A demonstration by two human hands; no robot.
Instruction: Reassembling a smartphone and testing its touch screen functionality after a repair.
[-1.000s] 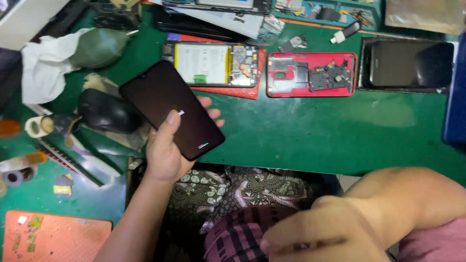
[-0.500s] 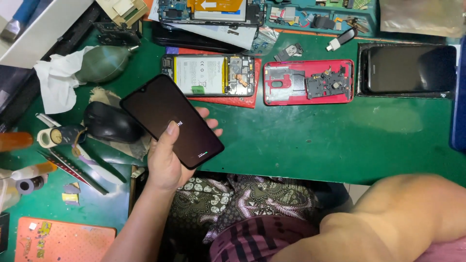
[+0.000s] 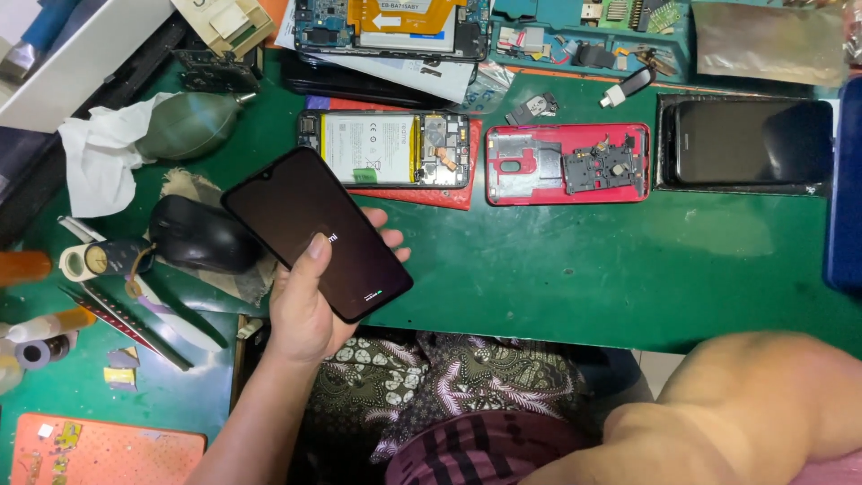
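My left hand (image 3: 305, 310) grips a black smartphone (image 3: 314, 229) by its lower end, thumb lying on the dark glass, which shows small light marks. It hovers tilted over the front edge of the green work mat (image 3: 584, 269). Just beyond it lies an opened phone with its battery exposed (image 3: 386, 148) on a red cover. A red back shell with a small circuit board (image 3: 566, 163) lies to the right of that. Only a bare forearm (image 3: 718, 413) shows at the bottom right; my right hand itself is out of frame.
A black mouse (image 3: 202, 235), a green air blower (image 3: 184, 126) and a crumpled tissue (image 3: 99, 162) crowd the left. Another black phone (image 3: 750, 144) lies at the back right beside a blue object (image 3: 844, 189). Tape rolls (image 3: 85, 260), tweezers and an orange pad (image 3: 99, 454) sit near left.
The left hand keeps the phone in much the same pose. My right arm has slid toward the lower right, and its hand has left the view.
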